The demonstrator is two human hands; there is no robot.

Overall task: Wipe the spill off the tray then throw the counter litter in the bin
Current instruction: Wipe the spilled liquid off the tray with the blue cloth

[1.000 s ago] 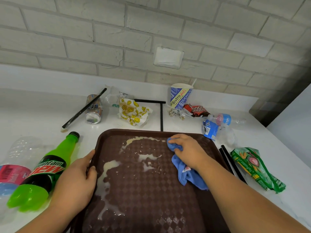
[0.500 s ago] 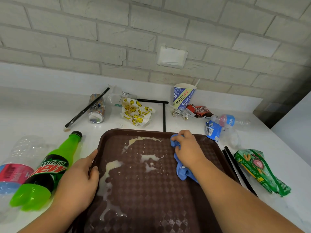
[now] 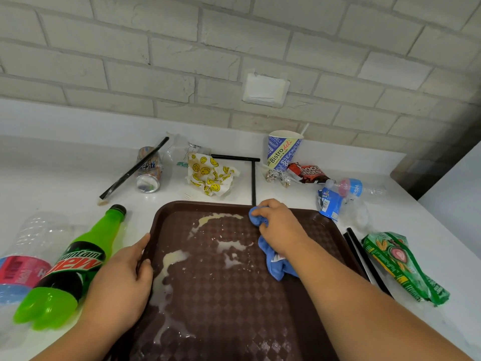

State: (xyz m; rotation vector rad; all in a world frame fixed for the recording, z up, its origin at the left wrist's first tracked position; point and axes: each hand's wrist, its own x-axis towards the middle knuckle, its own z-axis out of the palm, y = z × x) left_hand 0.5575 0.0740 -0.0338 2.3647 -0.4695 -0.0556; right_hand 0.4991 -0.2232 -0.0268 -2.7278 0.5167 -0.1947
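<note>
At the counter's near edge, tray (image 3: 234, 308): our left hand (image 3: 119, 282) grips its rim.
Cloth (image 3: 277, 267): clutched in our right hand's (image 3: 281, 227) curled fingers (image 3: 263, 208).
Spill (image 3: 170, 259): mostly unwiped; we should sweep leftward next.

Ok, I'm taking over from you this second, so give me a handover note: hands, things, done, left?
Left hand grips the tray at its left rim. Right hand holds a blue cloth on the tray's far right part.
Spill lies along the tray's left side and far middle; the right side looks clean.
Left: wipe the spill, then bin the counter litter: bottles, can, cup, wrappers. No bin in view.
</note>
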